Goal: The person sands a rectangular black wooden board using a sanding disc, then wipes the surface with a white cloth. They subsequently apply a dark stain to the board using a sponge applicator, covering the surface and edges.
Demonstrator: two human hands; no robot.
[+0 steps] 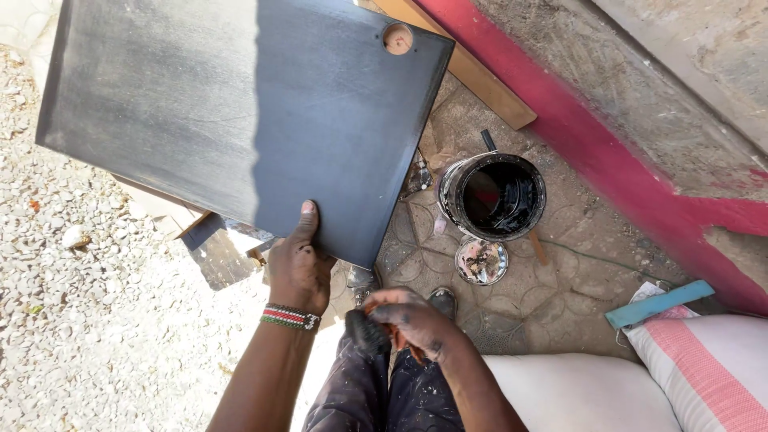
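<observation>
A large black-painted board (240,112) with a round hole near its far right corner is held up over the ground. My left hand (300,268) grips its near edge, thumb on top; a beaded band is on that wrist. My right hand (408,320), smeared with black paint, is closed on a small dark object with an orange part, just above my paint-spotted trousers (364,392). What exactly that object is I cannot tell.
An open tin of black paint (494,196) stands on the patterned paving, its lid (480,261) beside it. Wooden planks (480,76) lie by a red-based wall (640,176). White and pink sacks (704,368) sit at right, gravel (88,320) at left.
</observation>
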